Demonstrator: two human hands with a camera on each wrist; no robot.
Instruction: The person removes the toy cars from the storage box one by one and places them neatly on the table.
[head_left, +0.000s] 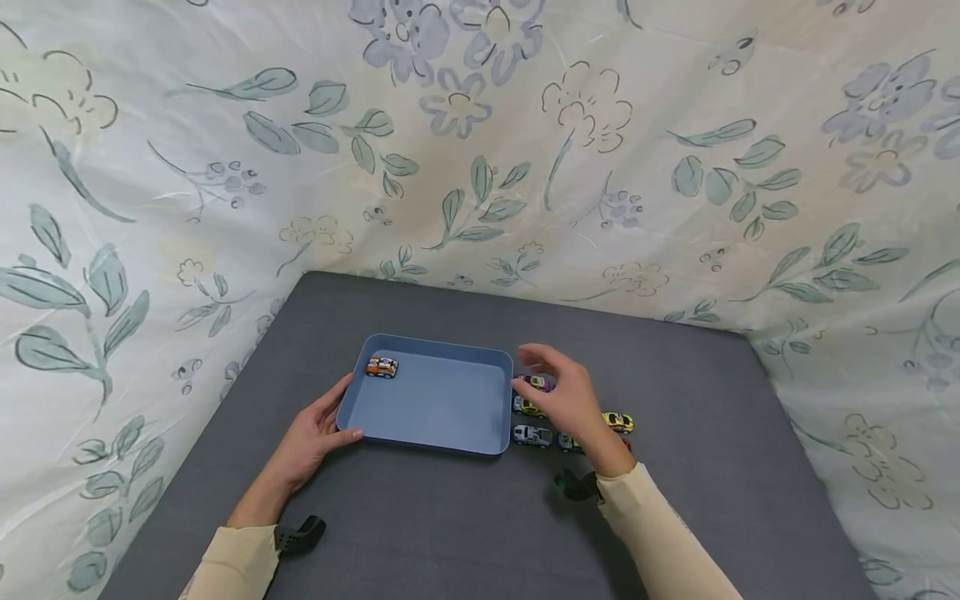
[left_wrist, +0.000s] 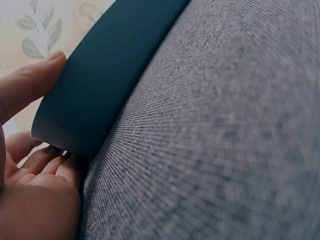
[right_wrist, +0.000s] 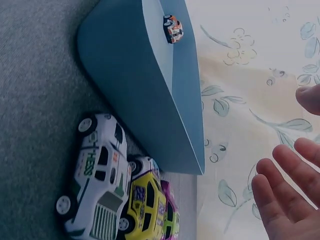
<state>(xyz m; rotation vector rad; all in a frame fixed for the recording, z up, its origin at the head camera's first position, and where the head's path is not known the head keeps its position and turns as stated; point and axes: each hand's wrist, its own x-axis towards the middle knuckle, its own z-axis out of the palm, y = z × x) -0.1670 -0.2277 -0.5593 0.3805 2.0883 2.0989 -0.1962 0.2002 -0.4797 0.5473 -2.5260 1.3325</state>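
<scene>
A blue rectangular tray [head_left: 435, 400] lies on the table, and an orange-and-white toy car [head_left: 382, 367] sits inside near its back left corner. My left hand [head_left: 315, 433] holds the tray's front left corner, thumb at the front and fingers along the left side. Over the toy cars to the right of the tray hovers my right hand [head_left: 562, 396], loosely curved and holding nothing. Below it are a purple-and-green car [head_left: 537, 382], a yellow car [head_left: 527, 407] and a white car [right_wrist: 97, 175]. The hand and wrist partly cover some cars.
Beyond the right wrist stands another yellow toy car [head_left: 618, 422], with a red one partly hidden beside it. A further car [head_left: 570, 442] shows next to the wrist. Floral cloth [head_left: 465, 167] hangs behind the dark grey table [head_left: 420, 525].
</scene>
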